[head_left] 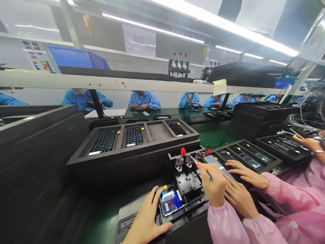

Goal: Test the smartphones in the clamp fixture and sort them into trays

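Note:
A phone [170,200] with a lit, colourful screen and a yellow tab lies in a black clamping fixture [190,206]. My left hand [148,217] is beside it, fingers and thumb spread apart, the fingertips at the phone's left edge and the thumb near the fixture's front. My right hand [214,183] is closed around a red-tipped clamp lever [196,163] at the back of the fixture; its grip is partly hidden. Another toggle clamp [179,164] stands upright with a red knob. Metal-screwed black blocks [186,183] sit between the clamps and the phone.
Behind the fixture, a black foam tray [122,152] holds several phones. A co-worker's hands [240,196] in pink sleeves are close to my right hand, by another phone [212,160]. More phone trays [273,157] stand at right. Several people in blue work across the bench.

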The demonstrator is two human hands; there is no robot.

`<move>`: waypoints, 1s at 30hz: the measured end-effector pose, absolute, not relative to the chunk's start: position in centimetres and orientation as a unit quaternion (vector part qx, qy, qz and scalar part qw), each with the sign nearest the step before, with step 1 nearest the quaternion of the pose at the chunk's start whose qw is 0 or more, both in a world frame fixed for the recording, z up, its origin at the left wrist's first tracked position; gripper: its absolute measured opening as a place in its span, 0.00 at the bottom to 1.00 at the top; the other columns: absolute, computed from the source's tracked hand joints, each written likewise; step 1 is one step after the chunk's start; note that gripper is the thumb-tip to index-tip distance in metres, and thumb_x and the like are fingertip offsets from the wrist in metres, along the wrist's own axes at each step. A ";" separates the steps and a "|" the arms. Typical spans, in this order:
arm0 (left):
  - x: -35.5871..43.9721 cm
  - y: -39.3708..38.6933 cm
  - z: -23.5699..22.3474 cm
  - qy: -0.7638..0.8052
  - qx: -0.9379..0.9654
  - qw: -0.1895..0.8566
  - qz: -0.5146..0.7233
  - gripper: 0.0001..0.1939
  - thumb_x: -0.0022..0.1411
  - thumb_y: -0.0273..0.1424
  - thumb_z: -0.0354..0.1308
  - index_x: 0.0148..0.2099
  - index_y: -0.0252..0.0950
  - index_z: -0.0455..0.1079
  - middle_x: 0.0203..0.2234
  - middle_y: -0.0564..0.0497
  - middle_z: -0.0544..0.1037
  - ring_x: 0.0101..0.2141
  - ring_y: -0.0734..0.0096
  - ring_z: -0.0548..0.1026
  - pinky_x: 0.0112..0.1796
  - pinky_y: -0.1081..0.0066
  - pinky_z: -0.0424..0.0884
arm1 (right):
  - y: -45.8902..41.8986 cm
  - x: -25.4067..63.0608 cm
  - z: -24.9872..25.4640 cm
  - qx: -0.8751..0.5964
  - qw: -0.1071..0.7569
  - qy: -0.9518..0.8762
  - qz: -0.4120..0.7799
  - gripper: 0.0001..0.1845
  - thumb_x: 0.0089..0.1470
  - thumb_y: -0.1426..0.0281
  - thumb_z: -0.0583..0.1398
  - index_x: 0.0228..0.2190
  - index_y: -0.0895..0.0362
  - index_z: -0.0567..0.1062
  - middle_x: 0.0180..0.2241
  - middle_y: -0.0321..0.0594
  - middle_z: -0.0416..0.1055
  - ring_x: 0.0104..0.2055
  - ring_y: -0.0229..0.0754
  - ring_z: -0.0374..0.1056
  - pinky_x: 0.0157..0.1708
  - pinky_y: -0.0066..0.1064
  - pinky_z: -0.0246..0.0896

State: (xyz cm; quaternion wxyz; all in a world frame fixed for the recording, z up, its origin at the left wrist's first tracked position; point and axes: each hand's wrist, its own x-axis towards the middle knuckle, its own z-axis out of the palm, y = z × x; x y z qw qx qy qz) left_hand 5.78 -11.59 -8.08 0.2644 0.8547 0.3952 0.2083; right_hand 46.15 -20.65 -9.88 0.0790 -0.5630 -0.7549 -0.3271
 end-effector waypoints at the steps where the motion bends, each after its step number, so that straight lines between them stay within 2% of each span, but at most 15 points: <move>1: 5.7 -11.6 -8.3 0.395 0.853 0.270 0.208 0.46 0.46 0.37 0.63 0.63 0.43 0.44 0.63 0.46 0.47 0.59 0.52 0.51 0.56 0.56 0.54 | -20.7 46.1 -9.9 -0.559 0.075 -0.755 -0.336 0.22 0.55 0.73 0.47 0.49 0.48 0.68 0.54 0.34 0.61 0.54 0.50 0.59 0.41 0.42 0.62; 5: 5.6 -11.7 -8.5 0.395 0.853 0.274 0.203 0.40 0.47 0.36 0.63 0.61 0.43 0.50 0.63 0.46 0.45 0.60 0.52 0.50 0.56 0.56 0.53 | -20.6 45.9 -9.8 -0.548 0.075 -0.756 -0.351 0.26 0.55 0.78 0.47 0.54 0.50 0.62 0.57 0.35 0.55 0.54 0.46 0.59 0.44 0.42 0.58; 8: 5.7 -11.7 -8.4 0.398 0.853 0.272 0.199 0.38 0.47 0.36 0.63 0.59 0.44 0.52 0.63 0.48 0.43 0.60 0.52 0.50 0.56 0.56 0.54 | -20.6 46.0 -9.6 -0.547 0.059 -0.759 -0.349 0.27 0.55 0.77 0.48 0.56 0.51 0.59 0.58 0.36 0.53 0.58 0.49 0.54 0.44 0.42 0.57; 11: 5.6 -11.7 -8.3 0.402 0.851 0.276 0.194 0.41 0.48 0.36 0.62 0.61 0.44 0.48 0.64 0.47 0.43 0.60 0.52 0.49 0.56 0.56 0.53 | -20.6 46.2 -9.5 -0.544 0.048 -0.761 -0.350 0.26 0.56 0.75 0.48 0.55 0.50 0.60 0.59 0.35 0.53 0.60 0.51 0.50 0.43 0.43 0.57; 16: 5.6 -11.6 -8.7 0.404 0.854 0.270 0.188 0.46 0.48 0.36 0.61 0.64 0.45 0.41 0.64 0.49 0.41 0.61 0.53 0.48 0.57 0.56 0.52 | -20.7 45.8 -9.7 -0.564 0.040 -0.751 -0.340 0.26 0.56 0.77 0.45 0.53 0.47 0.63 0.59 0.31 0.53 0.60 0.49 0.50 0.46 0.44 0.53; 21: 5.6 -11.6 -9.1 0.412 0.851 0.273 0.179 0.48 0.45 0.34 0.63 0.64 0.45 0.41 0.64 0.51 0.42 0.61 0.54 0.47 0.57 0.58 0.51 | -20.7 45.9 -9.7 -0.557 0.043 -0.757 -0.340 0.24 0.57 0.74 0.45 0.52 0.49 0.64 0.59 0.33 0.51 0.60 0.49 0.48 0.49 0.44 0.50; 25: 5.6 -11.7 -8.7 0.419 0.844 0.286 0.173 0.49 0.44 0.35 0.63 0.64 0.44 0.42 0.64 0.50 0.42 0.61 0.54 0.47 0.58 0.58 0.51 | -20.4 46.4 -9.6 -0.536 0.026 -0.765 -0.356 0.25 0.54 0.75 0.47 0.53 0.49 0.62 0.59 0.33 0.51 0.61 0.49 0.48 0.49 0.43 0.51; 30: 5.6 -11.8 -8.3 0.421 0.842 0.290 0.172 0.49 0.44 0.35 0.63 0.64 0.45 0.42 0.64 0.51 0.43 0.61 0.55 0.47 0.58 0.59 0.51 | -20.9 46.7 -10.0 -0.536 -0.017 -0.751 -0.384 0.29 0.53 0.78 0.47 0.57 0.55 0.57 0.60 0.36 0.50 0.61 0.47 0.47 0.50 0.43 0.52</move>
